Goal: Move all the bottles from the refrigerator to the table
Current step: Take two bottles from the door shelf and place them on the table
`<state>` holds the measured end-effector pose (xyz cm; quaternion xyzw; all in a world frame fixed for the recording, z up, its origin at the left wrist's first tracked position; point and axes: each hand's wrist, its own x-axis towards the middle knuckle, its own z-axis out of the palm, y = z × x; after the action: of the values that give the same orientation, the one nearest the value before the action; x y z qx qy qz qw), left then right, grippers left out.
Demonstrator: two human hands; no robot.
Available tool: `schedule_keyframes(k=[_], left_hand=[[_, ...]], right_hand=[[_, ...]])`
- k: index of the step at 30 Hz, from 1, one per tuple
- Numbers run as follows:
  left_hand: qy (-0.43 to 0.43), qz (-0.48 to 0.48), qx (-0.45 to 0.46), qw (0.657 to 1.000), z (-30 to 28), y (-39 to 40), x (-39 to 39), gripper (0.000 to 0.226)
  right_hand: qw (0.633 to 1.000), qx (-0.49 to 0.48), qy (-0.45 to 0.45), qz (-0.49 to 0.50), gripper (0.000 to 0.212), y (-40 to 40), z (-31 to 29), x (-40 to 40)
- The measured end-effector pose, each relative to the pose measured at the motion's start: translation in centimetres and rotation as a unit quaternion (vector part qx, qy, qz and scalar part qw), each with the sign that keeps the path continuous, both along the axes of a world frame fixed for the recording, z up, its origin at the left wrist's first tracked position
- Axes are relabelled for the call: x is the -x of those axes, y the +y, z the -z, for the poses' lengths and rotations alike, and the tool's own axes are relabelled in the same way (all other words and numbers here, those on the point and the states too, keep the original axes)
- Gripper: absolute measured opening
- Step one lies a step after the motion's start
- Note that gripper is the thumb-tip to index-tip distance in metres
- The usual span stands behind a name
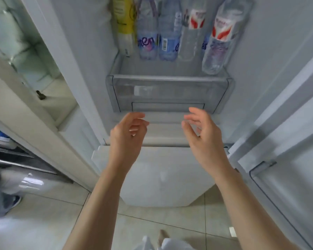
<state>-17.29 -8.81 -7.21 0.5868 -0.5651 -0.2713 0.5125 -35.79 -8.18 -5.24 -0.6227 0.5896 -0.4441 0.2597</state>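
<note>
Several plastic bottles stand in a row on the refrigerator shelf at the top of the head view. A yellow-labelled bottle (124,24) is leftmost, then two clear bottles with blue labels (147,33) (169,31). Right of them are a clear bottle with a red and white label (192,31) and a leaning one of the same kind (219,38). My left hand (127,136) and my right hand (201,134) hover well below the bottles, in front of the clear drawer (170,91). Both hands hold nothing, fingers loosely curled and apart.
The white lower refrigerator front (163,177) juts out under my hands. An open white door (285,123) stands at the right and a door edge (65,87) at the left. A metallic appliance (13,156) and another person's shoe (13,201) lie on the tiled floor at the left.
</note>
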Motion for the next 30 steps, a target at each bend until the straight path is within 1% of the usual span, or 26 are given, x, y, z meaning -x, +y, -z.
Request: schedule_keyframes(k=[4, 7, 11, 15, 18, 22, 25, 27, 30], left_hand=[[0.029, 0.011, 0.027, 0.999, -2.1, -5.2, 1.4, 0.021], [0.037, 0.044, 0.037, 0.998, -3.2, -9.2, 2.2, 0.02], [0.041, 0.08, 0.051, 0.995, -4.5, -14.4, 2.9, 0.034], [0.03, 0.089, 0.079, 0.992, -5.3, -18.4, 2.9, 0.021], [0.035, 0.063, 0.073, 0.995, -5.5, -21.2, 2.9, 0.028], [0.06, 0.018, 0.087, 0.994, -5.7, -23.8, 2.9, 0.032], [0.071, -0.021, 0.121, 0.99, -5.5, -25.2, 2.5, 0.034], [0.06, -0.055, 0.139, 0.987, -5.2, -25.9, 2.0, 0.042], [0.028, -0.087, 0.141, 0.986, -5.1, -27.0, 1.7, 0.06]], right_hand=[[0.998, 0.027, -0.009, 0.051, 0.037, -4.1, -1.3, -0.4], [0.994, 0.051, -0.009, 0.092, 0.037, -7.2, -2.2, -0.3], [0.982, 0.098, -0.013, 0.162, 0.041, -11.2, -3.2, 0.7], [0.972, 0.08, -0.037, 0.218, 0.042, -14.5, -4.2, 1.9], [0.96, 0.089, -0.023, 0.265, 0.047, -16.6, -4.5, 2.5], [0.957, 0.05, -0.04, 0.284, 0.07, -18.6, -4.5, 3.4], [0.955, 0.046, -0.044, 0.289, 0.08, -19.9, -4.7, 3.8], [0.956, 0.055, -0.063, 0.28, 0.078, -20.6, -4.7, 3.9], [0.96, 0.069, -0.074, 0.26, 0.061, -21.4, -5.1, 3.9]])
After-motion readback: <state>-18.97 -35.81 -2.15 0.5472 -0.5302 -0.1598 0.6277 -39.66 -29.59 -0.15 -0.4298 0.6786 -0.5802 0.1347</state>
